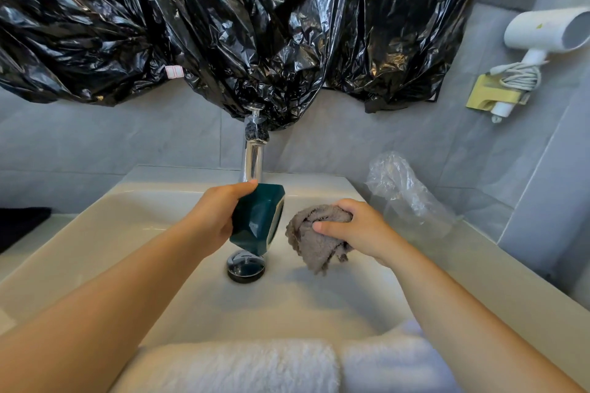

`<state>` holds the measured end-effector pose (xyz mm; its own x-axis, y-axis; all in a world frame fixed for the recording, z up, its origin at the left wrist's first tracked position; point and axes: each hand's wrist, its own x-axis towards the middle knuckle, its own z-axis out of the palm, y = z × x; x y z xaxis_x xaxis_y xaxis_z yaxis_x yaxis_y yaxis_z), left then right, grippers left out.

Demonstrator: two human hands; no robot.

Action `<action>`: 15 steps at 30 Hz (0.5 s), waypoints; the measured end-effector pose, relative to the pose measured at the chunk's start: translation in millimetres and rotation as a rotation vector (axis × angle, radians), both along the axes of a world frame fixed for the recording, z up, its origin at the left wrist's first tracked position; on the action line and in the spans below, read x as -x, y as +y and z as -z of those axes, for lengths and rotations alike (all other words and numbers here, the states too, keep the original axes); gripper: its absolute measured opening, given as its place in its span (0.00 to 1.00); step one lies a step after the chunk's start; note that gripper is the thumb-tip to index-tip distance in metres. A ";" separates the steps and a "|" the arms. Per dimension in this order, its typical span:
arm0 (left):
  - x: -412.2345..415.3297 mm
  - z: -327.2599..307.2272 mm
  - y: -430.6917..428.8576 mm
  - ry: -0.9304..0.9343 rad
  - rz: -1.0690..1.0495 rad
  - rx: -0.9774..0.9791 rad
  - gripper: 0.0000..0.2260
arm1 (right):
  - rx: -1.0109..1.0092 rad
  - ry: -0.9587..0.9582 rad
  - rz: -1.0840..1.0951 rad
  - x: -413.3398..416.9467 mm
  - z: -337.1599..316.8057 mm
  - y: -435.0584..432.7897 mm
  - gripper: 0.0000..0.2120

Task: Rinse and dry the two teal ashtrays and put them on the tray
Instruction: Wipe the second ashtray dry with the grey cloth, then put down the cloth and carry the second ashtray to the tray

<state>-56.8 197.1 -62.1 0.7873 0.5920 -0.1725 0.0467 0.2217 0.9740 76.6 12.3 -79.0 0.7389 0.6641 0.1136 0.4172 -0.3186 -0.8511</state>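
Sink [95, 233]: you are working over its basin, tap [253, 159] behind. Ashtray [258, 220]: your left hand [214, 220] is gripping it tilted above the drain [245, 266]. Cloth [316, 233]: your right hand [354, 230] is clutching it bunched just beside the ashtray. Progress: drying looks pending; second ashtray and tray are not showing.
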 end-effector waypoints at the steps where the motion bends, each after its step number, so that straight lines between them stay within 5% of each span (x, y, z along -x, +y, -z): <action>1: 3.1 -1.1 -3.9 0.006 0.041 -0.007 0.17 | -0.009 -0.013 0.009 1.1 -4.1 -3.7 0.10; 11: 42.3 -18.8 -55.3 0.067 0.042 -0.262 0.10 | -0.082 -0.153 0.101 49.6 -43.8 -92.1 0.10; 15: 70.5 -37.3 -95.2 -0.020 0.076 -0.306 0.16 | -0.074 -0.238 0.183 74.4 -45.0 -147.6 0.13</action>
<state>-127.3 101.9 -24.9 0.8327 0.5533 0.0208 0.0320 -0.0855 0.9958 2.2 -135.4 -34.0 0.7927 0.5056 0.3406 0.5486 -0.3479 -0.7603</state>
